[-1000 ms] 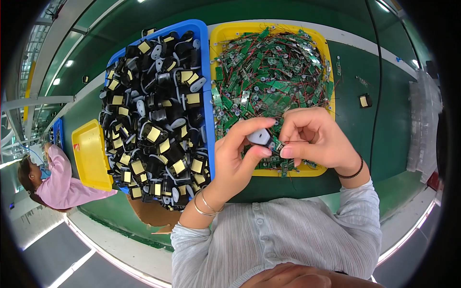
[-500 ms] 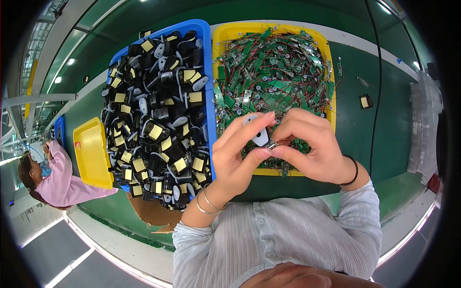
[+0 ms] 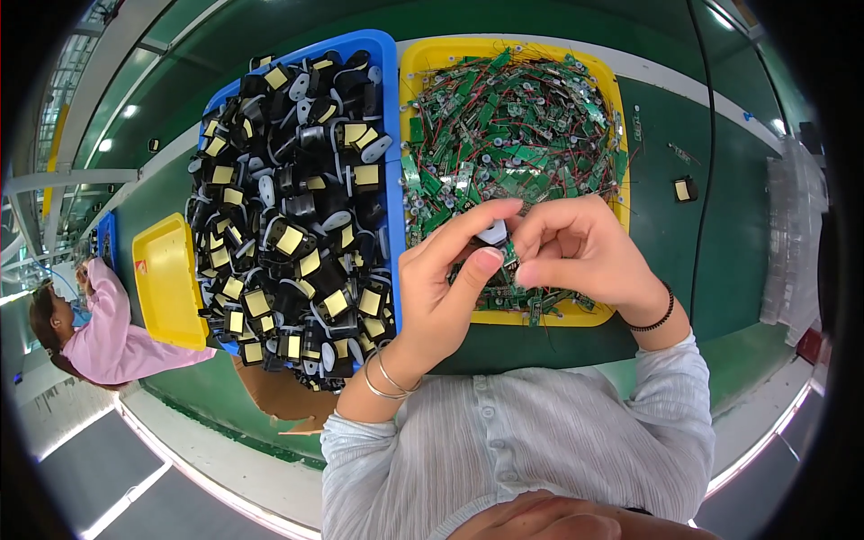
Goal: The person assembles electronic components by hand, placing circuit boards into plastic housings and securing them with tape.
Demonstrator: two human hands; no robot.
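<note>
Set the clock on the grey-and-black piece (image 3: 492, 235), right there in the left hand (image 3: 443, 281): the index finger bears down from above, the thumb from below, pinching it tight! A smooth pale-grey cap shows, dark body beneath. In comes the right hand (image 3: 585, 261) at three o'clock, fingers curled, thumb and index tips close together, just beside the piece; whether they grip anything, I cannot tell.

Twelve o'clock, a yellow tray (image 3: 616, 135), smooth plastic, rounded corners, heaped with flat green circuit boards (image 3: 531, 171) and thin red wires. Nine o'clock, a blue tray (image 3: 390, 117) piled high with glossy black housings (image 3: 295, 187), grey oval caps among them, pale-yellow square pads catching the eye.

Further out at nine, the smaller yellow bin (image 3: 166, 288) carries a reddish mark (image 3: 140, 266), too small to read. Near eight, brown cardboard (image 3: 288, 396), ragged at its edge. A co-worker in a pink sleeve (image 3: 110, 306) sits beyond the bin. Between two and three, a lone black part (image 3: 685, 189) with a pale pad lies on the green tabletop (image 3: 661, 234).
</note>
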